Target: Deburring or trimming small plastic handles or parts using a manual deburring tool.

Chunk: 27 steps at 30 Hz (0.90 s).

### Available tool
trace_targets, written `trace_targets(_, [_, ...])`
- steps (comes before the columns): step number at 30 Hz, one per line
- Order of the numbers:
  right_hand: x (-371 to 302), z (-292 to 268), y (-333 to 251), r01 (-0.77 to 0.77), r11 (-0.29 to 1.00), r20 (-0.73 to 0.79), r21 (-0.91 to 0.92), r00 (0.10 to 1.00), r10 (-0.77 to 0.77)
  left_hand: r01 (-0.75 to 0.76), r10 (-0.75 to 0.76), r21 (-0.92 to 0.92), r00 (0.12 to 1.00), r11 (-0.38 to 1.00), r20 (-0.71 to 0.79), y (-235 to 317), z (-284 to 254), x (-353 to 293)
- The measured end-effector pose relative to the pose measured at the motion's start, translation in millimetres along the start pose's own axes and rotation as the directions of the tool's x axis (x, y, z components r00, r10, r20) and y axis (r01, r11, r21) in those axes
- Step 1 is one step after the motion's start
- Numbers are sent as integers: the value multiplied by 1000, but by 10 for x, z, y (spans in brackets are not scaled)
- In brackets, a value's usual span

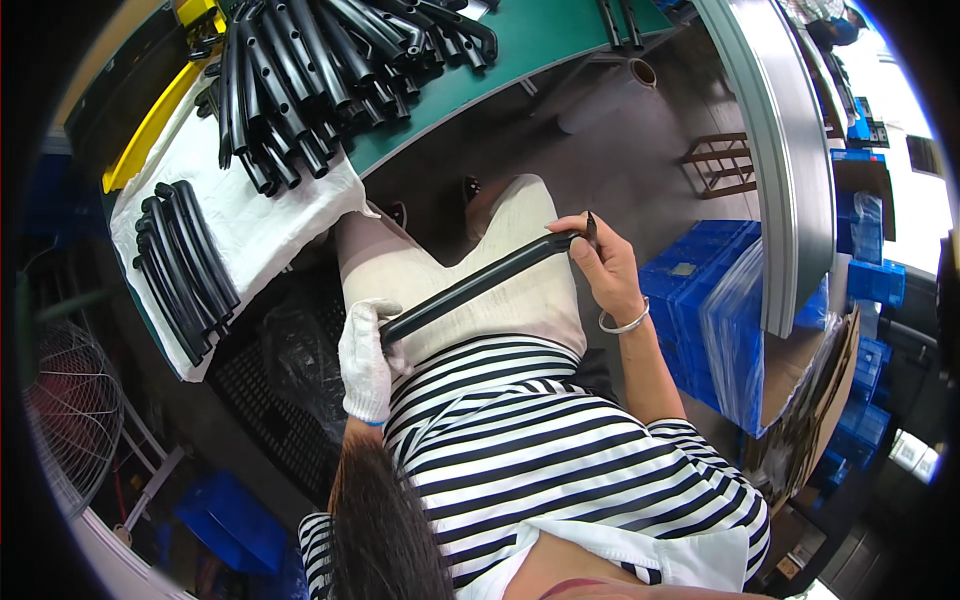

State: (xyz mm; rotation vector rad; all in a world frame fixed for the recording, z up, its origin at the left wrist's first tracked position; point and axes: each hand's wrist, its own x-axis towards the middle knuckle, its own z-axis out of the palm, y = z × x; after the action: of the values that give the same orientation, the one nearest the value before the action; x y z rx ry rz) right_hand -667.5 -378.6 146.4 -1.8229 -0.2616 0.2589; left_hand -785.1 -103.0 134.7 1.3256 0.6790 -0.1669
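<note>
A black tube (480,285), bent near its far right end, lies slantwise across my lap in both hands. My left hand (366,360), in a white knitted glove, is closed round its near left end. At the bent end, my bare right hand (608,268) grips the tube with thumb and fingers. A thin dark pointed tool (591,228) sticks up between those fingers; its kind is unclear. To the left, several curved black tubes (185,265) lie side by side on a white cloth (270,235). Beyond them is a big heap of black tubes with holes (290,80).
The heap rests partly on a green tabletop (455,95) with a yellow edge piece (150,130) at its left. Wrapped blue boxes (700,300) stand at my right beside a grey metal frame (765,180). A wire-caged fan (75,410) and a black crate (265,390) are on the left.
</note>
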Motion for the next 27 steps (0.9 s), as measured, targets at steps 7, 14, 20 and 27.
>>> trace_targets(7, [36, -2, 17, -306, 919, 30, 248, 951, 308, -512, 374, 580, 859, 634, 349, 92, -20, 25])
trace_targets(14, [152, 32, -60, -511, 695, 303, 506, 859, 412, -560, 189, 663, 815, 497, 547, 152, 26, 47])
trace_targets(20, [227, 68, -12, -517, 609, 348, 602, 856, 383, -568, 219, 639, 810, 518, 544, 145, 23, 76])
trace_targets(27, [317, 368, -74, -567, 532, 284, 628, 804, 522, -513, 239, 658, 853, 551, 464, 112, -169, -79])
